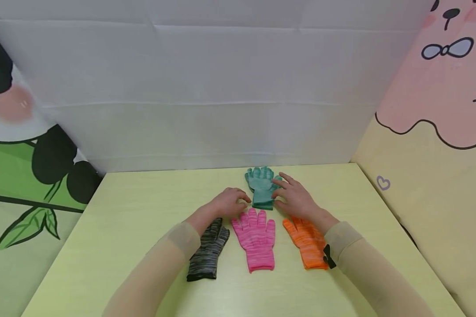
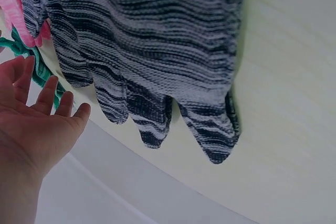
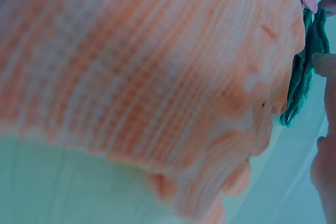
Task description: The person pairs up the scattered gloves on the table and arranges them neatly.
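A green glove [image 1: 262, 187] lies at the far middle of the table with its fingers pointing to the back. Left of its cuff, my left hand [image 1: 231, 202] hovers with fingers relaxed and slightly bent, holding nothing. My right hand [image 1: 296, 199] reaches to the glove's right side, fingers spread, the fingertips overlapping its edge; whether they press on it I cannot tell. Nearer to me lie a pink glove [image 1: 255, 242] in the middle, a black-and-grey striped glove [image 2: 152, 40] under my left forearm, and an orange glove [image 3: 142, 72] partly covered by my right wrist.
The gloves lie on a pale yellow table [image 1: 143, 198]. Behind it rises a white sheet [image 1: 222, 88]. Printed panels flank the table: a green-and-black one [image 1: 8, 167] at left and a pink-and-cream one [image 1: 432, 105] at right.
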`<state>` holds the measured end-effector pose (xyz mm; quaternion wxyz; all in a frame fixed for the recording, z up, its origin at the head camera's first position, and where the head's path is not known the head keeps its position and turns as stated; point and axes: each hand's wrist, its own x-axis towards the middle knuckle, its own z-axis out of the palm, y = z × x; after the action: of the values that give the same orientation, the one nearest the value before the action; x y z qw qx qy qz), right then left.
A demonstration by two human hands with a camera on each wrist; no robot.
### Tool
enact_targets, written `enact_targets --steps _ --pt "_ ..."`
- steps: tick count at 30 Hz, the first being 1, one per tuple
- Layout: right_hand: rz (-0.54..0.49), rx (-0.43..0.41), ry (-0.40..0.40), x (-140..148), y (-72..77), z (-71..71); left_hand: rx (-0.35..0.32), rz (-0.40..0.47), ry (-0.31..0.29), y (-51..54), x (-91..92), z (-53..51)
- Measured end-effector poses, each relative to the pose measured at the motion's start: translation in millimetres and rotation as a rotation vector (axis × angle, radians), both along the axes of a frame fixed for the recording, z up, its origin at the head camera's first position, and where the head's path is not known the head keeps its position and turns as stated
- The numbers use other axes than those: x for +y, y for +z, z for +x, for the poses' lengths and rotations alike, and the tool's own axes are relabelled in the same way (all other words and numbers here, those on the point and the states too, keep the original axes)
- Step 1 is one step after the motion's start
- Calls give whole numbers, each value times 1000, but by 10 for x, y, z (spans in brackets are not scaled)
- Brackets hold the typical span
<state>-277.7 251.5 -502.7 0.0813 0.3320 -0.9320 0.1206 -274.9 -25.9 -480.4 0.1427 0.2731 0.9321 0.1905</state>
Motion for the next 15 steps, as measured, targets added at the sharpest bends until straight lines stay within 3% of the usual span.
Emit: enact_targets --steps 10,15 --pt "-49 -20 -2 -80 7 17 0 -81 -36 -24 -19 -10" --pt "-48 -40 2 -87 -1 31 -16 -67 -23 -61 -26 -19"
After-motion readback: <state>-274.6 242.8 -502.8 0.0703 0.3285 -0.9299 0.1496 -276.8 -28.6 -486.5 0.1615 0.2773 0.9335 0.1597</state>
